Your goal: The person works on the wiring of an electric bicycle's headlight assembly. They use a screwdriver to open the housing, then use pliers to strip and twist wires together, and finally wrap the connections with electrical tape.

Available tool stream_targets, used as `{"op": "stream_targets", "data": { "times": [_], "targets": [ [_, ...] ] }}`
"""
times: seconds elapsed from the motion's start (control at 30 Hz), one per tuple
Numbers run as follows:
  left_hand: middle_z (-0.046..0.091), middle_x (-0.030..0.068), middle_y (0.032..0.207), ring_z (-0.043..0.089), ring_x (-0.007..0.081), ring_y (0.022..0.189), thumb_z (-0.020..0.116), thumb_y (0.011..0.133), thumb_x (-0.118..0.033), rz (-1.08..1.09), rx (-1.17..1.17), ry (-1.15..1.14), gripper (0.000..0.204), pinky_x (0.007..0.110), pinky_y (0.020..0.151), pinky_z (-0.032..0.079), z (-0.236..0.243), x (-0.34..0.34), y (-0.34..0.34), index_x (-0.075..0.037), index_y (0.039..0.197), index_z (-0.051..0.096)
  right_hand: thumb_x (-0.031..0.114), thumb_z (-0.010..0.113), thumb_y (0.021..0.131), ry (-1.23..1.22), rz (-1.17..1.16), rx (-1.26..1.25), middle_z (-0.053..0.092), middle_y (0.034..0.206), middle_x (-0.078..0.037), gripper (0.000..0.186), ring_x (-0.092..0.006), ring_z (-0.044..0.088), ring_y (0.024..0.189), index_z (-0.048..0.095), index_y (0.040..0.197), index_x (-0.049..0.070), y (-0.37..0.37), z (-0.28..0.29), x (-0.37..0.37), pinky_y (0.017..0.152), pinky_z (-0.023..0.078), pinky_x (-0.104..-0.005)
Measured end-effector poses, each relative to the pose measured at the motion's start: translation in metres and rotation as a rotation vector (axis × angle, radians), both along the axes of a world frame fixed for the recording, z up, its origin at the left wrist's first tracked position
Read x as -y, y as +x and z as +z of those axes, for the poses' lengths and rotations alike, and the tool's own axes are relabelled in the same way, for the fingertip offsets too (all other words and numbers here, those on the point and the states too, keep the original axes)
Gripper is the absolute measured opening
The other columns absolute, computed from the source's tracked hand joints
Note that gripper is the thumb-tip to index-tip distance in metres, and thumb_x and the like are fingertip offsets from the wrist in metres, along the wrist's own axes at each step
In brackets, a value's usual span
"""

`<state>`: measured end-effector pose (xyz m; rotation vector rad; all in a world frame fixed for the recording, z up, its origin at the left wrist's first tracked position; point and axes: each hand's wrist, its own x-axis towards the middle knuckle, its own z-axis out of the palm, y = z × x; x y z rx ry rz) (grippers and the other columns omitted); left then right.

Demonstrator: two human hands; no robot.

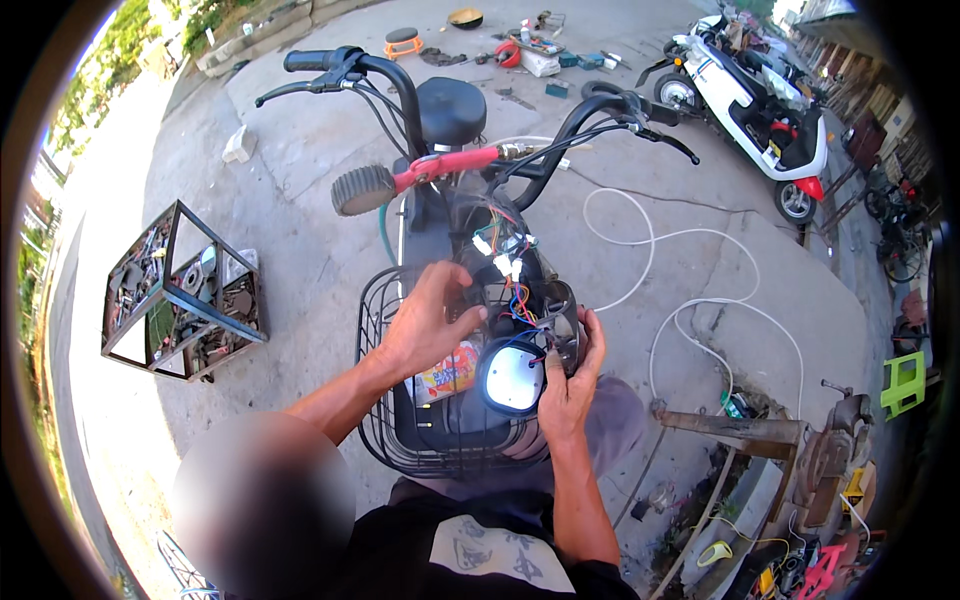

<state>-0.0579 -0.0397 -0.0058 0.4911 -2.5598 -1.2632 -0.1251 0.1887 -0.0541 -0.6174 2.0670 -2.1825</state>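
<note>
I am looking down on a small black electric bicycle (450, 115) with a black wire front basket (385, 420), its headlight opened up. I am holding the round black headlight housing with the pale lens (515, 375) just in front of the basket, lens facing up toward me. My right hand (570, 385) is gripping its right rim, fingers wrapped round the edge. My left hand (428, 322) is lying up and left of it, fingers curled, reaching into the bundle of coloured wires with white connectors (508, 270) running steeply up from the housing toward the handlebar stem; I cannot tell whether it is pinching a wire
</note>
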Motion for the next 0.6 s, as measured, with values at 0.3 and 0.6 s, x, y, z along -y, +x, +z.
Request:
{"op": "stream_targets", "data": {
  "times": [0.3,0.6],
  "targets": [
    [0.037,0.0211,0.161,0.066,0.0276,0.128,0.083,0.097,-0.006,-0.056,-0.071,0.115,0.041,0.039,0.099,0.063,0.006,-0.002,0.002,-0.006,0.124,0.052,-0.01,0.06,0.092,-0.066,0.056,-0.011,0.043,0.17,-0.022,0.084,-0.0346,0.046,0.155,0.03,0.171,-0.002,0.007,0.0,-0.001,0.13,0.036,-0.0456],
    [0.034,0.0225,0.169,0.07,0.0173,0.108,0.085,0.094,-0.003,-0.081,-0.041,0.222,0.043,0.035,0.092,0.063,0.007,-0.003,0.003,-0.007,0.121,0.051,-0.009,0.058,0.094,-0.089,0.017,0.033,0.043,0.168,-0.023,0.083,-0.0322,0.045,0.155,0.029,0.171,-0.002,0.024,-0.009,-0.004,0.131,0.034,-0.0446]
  ]
}}
